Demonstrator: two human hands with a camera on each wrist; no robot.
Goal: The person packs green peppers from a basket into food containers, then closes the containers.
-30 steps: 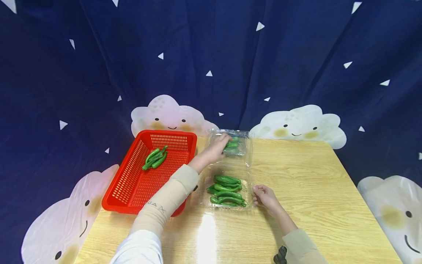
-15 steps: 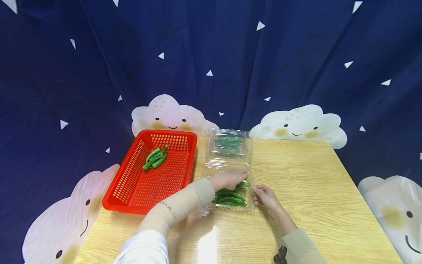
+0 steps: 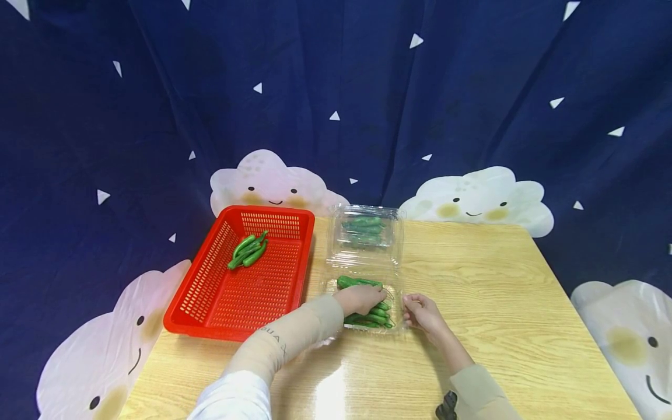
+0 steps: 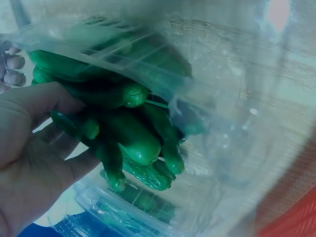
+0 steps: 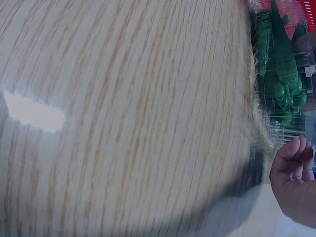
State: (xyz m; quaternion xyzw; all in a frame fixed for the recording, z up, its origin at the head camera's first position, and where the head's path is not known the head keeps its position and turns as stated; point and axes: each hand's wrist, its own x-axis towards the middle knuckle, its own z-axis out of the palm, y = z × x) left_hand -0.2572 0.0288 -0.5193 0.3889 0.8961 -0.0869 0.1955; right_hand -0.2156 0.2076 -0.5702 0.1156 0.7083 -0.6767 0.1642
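In the head view a clear plastic clamshell container (image 3: 397, 286) stands open on the table, with several long green peppers (image 3: 379, 318) in its near half. My left hand (image 3: 359, 298) reaches in over them. The left wrist view shows the thumb and fingers of my left hand (image 4: 37, 148) round a slim green pepper (image 4: 76, 126), other peppers crowding beside it. My right hand (image 3: 422, 312) pinches the container's right edge. In the right wrist view, the fingers of my right hand (image 5: 296, 170) are bent at the container's corner; the fingertips' contact is partly hidden.
Left of the container stands a red plastic basket (image 3: 252, 303) holding several green peppers (image 3: 248, 251). More green peppers (image 3: 362, 224) show through clear plastic at the back; whether inside or beneath it, I cannot tell. A dark blue curtain (image 3: 472, 87) hangs behind the wooden table (image 3: 483, 280).
My left hand has come from the back part of the clear plastic toward me, down onto the peppers in the near half. My right hand has stayed at the container's edge.
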